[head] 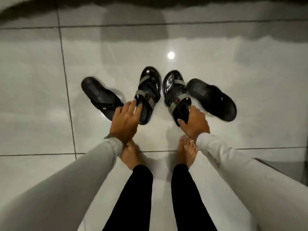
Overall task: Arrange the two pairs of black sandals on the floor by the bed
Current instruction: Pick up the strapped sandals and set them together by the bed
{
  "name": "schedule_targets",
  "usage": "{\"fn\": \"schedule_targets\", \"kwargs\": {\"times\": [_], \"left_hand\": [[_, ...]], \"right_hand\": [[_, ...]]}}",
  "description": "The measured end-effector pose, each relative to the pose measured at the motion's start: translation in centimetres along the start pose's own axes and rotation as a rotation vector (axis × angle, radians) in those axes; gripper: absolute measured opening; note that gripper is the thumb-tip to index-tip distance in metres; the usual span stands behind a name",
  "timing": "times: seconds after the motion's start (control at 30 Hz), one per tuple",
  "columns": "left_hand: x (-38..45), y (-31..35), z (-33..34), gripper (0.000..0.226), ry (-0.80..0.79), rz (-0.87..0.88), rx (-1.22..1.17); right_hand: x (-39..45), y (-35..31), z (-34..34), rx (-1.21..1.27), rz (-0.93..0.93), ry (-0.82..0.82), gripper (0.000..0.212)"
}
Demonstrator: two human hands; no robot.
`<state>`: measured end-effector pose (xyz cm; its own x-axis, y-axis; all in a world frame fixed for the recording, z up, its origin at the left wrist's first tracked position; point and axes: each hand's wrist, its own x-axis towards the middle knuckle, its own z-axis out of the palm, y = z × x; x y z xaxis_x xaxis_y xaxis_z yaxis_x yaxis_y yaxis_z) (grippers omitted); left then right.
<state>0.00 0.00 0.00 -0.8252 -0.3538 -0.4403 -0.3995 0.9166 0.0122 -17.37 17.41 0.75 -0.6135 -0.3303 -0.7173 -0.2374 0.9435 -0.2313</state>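
Observation:
Two glossy black sandals with grey straps lie side by side in the middle of the floor, toes pointing away: the left one (150,87) and the right one (175,90). My left hand (125,120) hovers over the heel of the left one, fingers spread and touching its strap. My right hand (194,122) grips the heel of the right one, thumb underneath. A matte black sandal (101,97) lies angled at the far left. Its mate (213,99) lies angled at the far right.
The floor is shiny white tile (41,97) with dark grout lines and a lamp reflection (171,55). My bare feet (131,154) stand just behind my hands. A dark shadowed band (150,7) runs along the top of the view.

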Motion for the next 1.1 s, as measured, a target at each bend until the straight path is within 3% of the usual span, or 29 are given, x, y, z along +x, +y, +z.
{"fn": "schedule_targets", "kwargs": {"times": [0.13, 0.2, 0.27, 0.37, 0.5, 0.6, 0.8, 0.97, 1.1], "left_hand": [[9.0, -1.7, 1.5, 0.06, -0.01, 0.137, -0.003], [12.5, -1.6, 1.9, 0.051, -0.173, 0.228, 0.013], [14.2, -1.5, 1.8, 0.04, -0.322, 0.252, 0.091], [14.4, -2.0, 1.2, 0.033, -0.367, 0.085, -0.025], [12.5, -4.3, -0.6, 0.037, -0.258, -0.226, -0.347], [11.3, -6.2, -2.3, 0.041, -0.238, -0.543, -0.74], [11.0, -4.8, -3.6, 0.036, -0.171, -1.017, -1.38], [11.3, -1.5, -2.0, 0.03, -0.196, -1.181, -1.717], [11.0, -0.2, -1.1, 0.034, -0.455, -1.137, -1.829]], "right_hand": [[5.6, -1.1, 3.5, 0.71, 0.358, -0.052, 0.047], [7.8, -1.6, 4.8, 1.012, 0.49, -0.094, 0.037], [9.2, -1.9, 5.7, 1.128, 0.514, -0.073, 0.023], [8.6, -2.0, 5.7, 1.061, 0.537, 0.016, 0.014], [4.8, -1.7, 4.1, 0.992, 0.446, 0.106, 0.006], [1.9, -1.4, 2.8, 0.878, 0.396, 0.12, 0.022], [-1.1, -0.9, -0.3, 0.105, 0.186, 0.137, 0.036], [-0.3, -0.4, -0.6, -0.23, -0.119, 0.153, 0.03], [3.3, -1.7, 0.0, -0.406, -0.244, 0.069, 0.048]]}}
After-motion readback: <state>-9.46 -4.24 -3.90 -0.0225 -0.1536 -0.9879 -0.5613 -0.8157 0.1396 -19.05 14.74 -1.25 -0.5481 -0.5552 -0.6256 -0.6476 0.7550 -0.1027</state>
